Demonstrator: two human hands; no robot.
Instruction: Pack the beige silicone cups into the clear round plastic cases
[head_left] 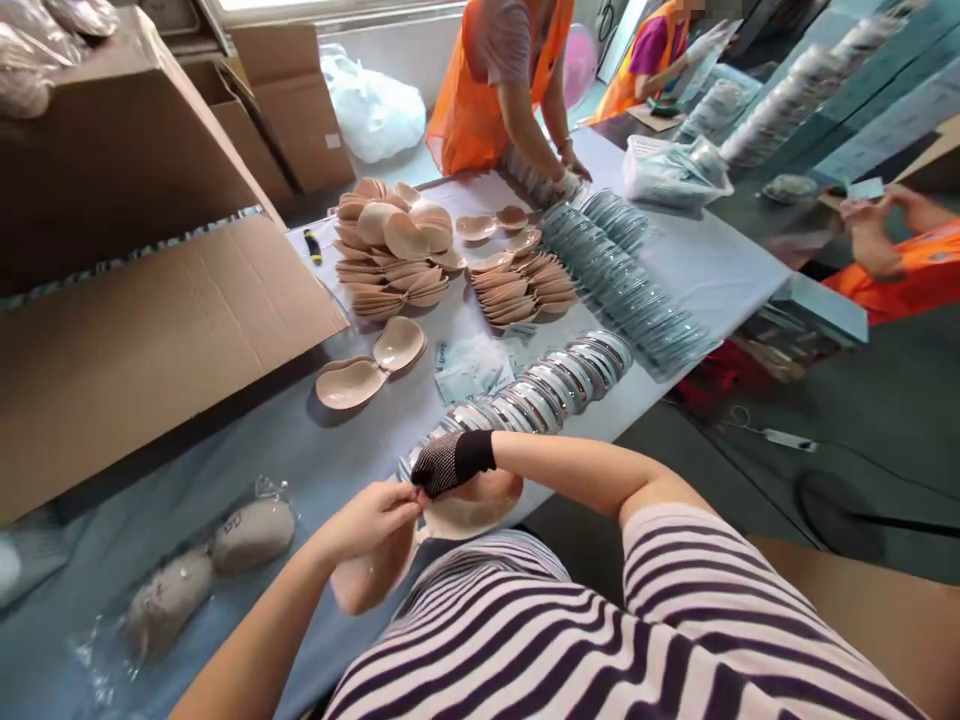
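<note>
Low in the frame, both hands pinch one beige pad (472, 505): bare left hand (373, 515), gloved right hand (448, 462), steadying it

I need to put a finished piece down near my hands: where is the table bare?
Bare cloth lies between the bagged pair, the open pair and the cardboard flap. Beyond the open pair it is crowded: cup stacks, packet rows. Your left hand and gloved right hand hold a cup.
</note>
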